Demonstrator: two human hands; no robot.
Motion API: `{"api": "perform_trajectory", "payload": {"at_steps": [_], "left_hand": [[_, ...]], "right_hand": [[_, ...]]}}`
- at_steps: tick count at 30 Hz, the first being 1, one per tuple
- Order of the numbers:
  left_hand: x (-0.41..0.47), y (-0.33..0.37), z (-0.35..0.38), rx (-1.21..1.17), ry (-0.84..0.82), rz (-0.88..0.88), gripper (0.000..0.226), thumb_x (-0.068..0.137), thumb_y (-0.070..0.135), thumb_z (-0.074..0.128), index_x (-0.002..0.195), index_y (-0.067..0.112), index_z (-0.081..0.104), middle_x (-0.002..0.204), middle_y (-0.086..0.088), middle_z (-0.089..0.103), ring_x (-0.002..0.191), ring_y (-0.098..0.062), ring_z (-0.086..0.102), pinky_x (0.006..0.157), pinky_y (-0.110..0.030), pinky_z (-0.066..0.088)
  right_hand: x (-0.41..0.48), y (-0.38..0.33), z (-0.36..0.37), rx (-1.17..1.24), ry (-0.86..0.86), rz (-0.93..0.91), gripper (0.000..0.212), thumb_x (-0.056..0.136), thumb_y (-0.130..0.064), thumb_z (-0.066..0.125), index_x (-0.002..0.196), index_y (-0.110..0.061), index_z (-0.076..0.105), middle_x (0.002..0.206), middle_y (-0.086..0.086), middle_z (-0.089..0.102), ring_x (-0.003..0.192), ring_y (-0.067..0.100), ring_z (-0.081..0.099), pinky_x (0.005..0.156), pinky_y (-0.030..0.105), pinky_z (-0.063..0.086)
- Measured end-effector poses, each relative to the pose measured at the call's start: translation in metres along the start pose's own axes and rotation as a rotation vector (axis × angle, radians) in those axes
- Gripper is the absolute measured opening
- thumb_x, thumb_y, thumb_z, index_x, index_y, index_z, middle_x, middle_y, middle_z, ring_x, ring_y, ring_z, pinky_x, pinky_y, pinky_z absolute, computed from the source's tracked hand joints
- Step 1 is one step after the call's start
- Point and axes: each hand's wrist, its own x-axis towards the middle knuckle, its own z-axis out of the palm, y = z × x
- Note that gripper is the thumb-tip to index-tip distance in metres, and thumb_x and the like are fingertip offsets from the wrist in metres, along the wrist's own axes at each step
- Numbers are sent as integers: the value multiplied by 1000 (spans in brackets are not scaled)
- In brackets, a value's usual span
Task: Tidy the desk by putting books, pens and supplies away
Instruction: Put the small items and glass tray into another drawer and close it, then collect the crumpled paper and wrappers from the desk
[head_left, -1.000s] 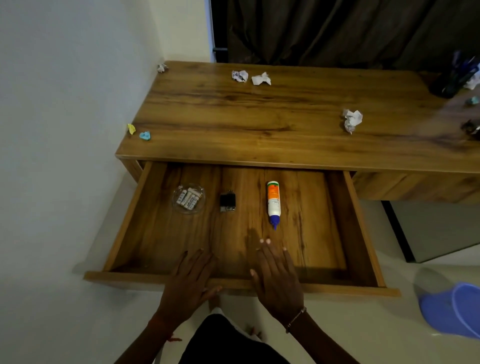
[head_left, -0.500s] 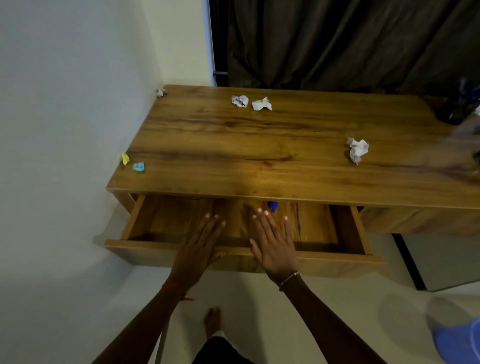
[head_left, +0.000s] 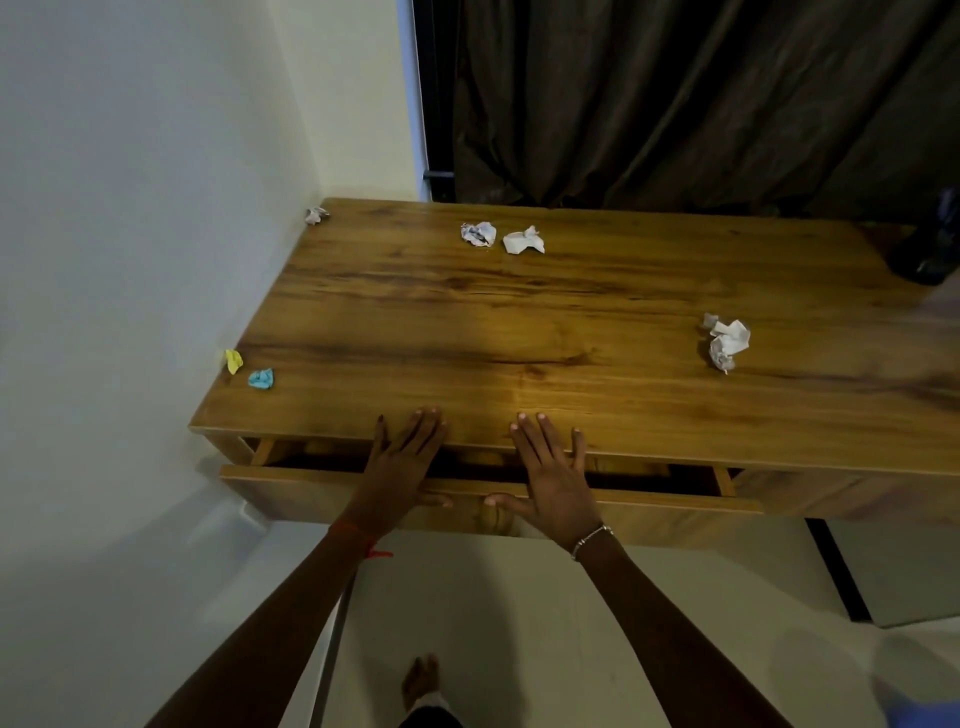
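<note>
The wooden desk (head_left: 571, 322) fills the middle of the view. Its drawer (head_left: 291, 493) stands out only a narrow gap from the desk front, and what lies inside is hidden. My left hand (head_left: 400, 467) lies flat across the drawer's front edge, fingers spread, fingertips on the desk's edge. My right hand (head_left: 553, 473) lies flat beside it in the same way, thumb on the drawer front. Neither hand holds anything.
Crumpled white papers (head_left: 727, 340) lie at the right, two more papers (head_left: 501, 236) at the back, one scrap (head_left: 316, 214) in the back left corner. A yellow scrap (head_left: 234, 360) and a blue scrap (head_left: 261, 379) sit by the wall. A dark holder (head_left: 930, 249) stands far right.
The drawer has slid inward from wide open to nearly shut under both flat hands. The glue bottle and other things inside have gone out of sight.
</note>
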Motion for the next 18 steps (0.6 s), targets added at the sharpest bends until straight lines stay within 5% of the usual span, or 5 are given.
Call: {"api": "perform_trajectory", "payload": {"at_steps": [5, 13, 18], "left_hand": [[8, 11, -5, -77, -54, -51, 107, 27, 59, 85, 117, 10, 54, 114, -11, 69, 106, -29, 66, 75, -59, 51], [17, 30, -8, -126, -35, -136, 93, 27, 34, 93, 103, 10, 46, 96, -16, 74, 86, -33, 72, 65, -63, 51], [20, 29, -2, -122, -63, -163, 91, 29, 34, 93, 104, 8, 47, 97, -18, 73, 87, -36, 71, 65, -65, 50]], "right_hand": [[6, -4, 0, 61, 118, -6, 77, 80, -71, 27, 121, -14, 56, 125, 5, 62, 124, 23, 37, 94, 59, 40], [23, -13, -1, -39, 139, -10, 52, 59, -53, 78, 89, -11, 72, 94, 9, 72, 88, 31, 69, 82, 45, 56], [25, -13, -2, -79, 132, -13, 57, 52, -57, 80, 87, -13, 73, 92, 7, 73, 85, 28, 70, 80, 41, 58]]}}
